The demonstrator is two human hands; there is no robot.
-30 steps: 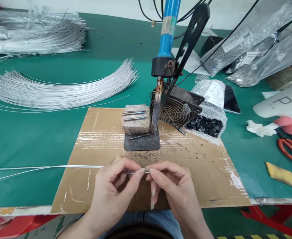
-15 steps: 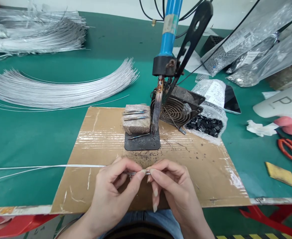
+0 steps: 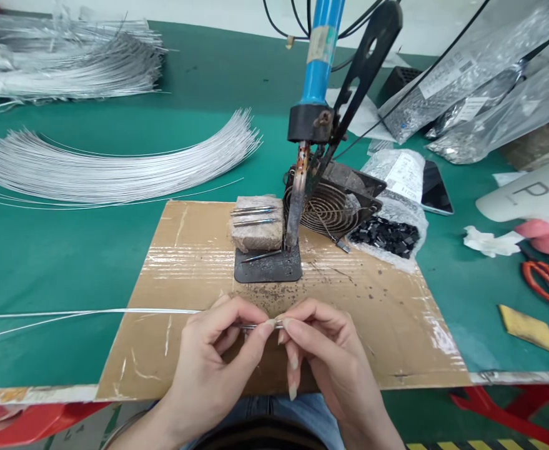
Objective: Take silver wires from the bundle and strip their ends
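Note:
My left hand (image 3: 208, 350) is closed, its thumb and fingertips pinching a thin metal rod (image 3: 250, 326). A pair of thin white wires (image 3: 157, 310) runs from the left edge of the view into the same hand. My right hand (image 3: 330, 344) is closed in a pinch at the right end of the rod, fingertips almost touching the left thumb. How wires and rod meet is hidden by the fingers. Behind the hands, a blue-handled soldering iron (image 3: 320, 69) points down in a black metal stand (image 3: 267, 269). Slender metal rods (image 3: 255, 221) lie on a wrapped block (image 3: 257, 237) beside its tip.
Cardboard (image 3: 162, 356) lies under both hands. A bundle of white wires (image 3: 119, 175) rests at the left. A small fan (image 3: 333, 209) and a bag of black parts (image 3: 386, 237) stand behind right. Red scissors (image 3: 548, 281) and a yellow sponge (image 3: 529, 329) lie far right.

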